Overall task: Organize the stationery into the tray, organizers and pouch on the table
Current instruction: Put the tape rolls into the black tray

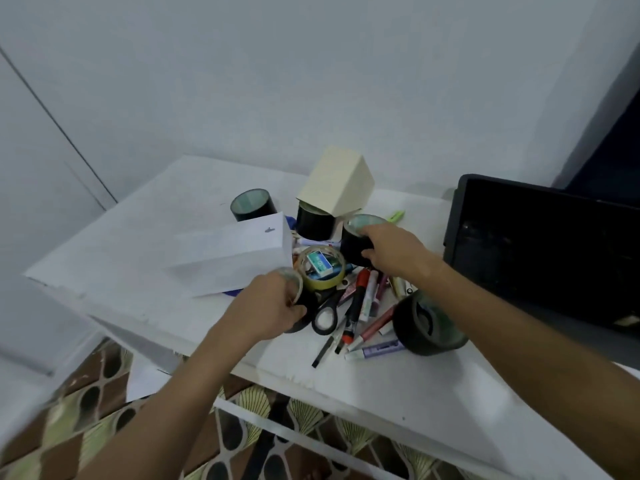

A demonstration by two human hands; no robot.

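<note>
My left hand (273,306) grips a black tape roll (299,315) at the near edge of the stationery pile. My right hand (389,249) grips another black tape roll (353,242) farther back, fingers over its rim. Between them a yellowish tape roll (323,280) lies flat with a small green-white box (319,263) inside it. Black-handled scissors (325,315) and several markers and pens (367,306) lie mixed in front. A big black tape roll (427,323) lies on its side under my right forearm.
Two more black rolls, one (251,204) at the back and one (313,221) under a cream box (337,187). A white box (235,256) lies at left. A black tray (540,251) stands at right. The white table (138,237) has its edge near me.
</note>
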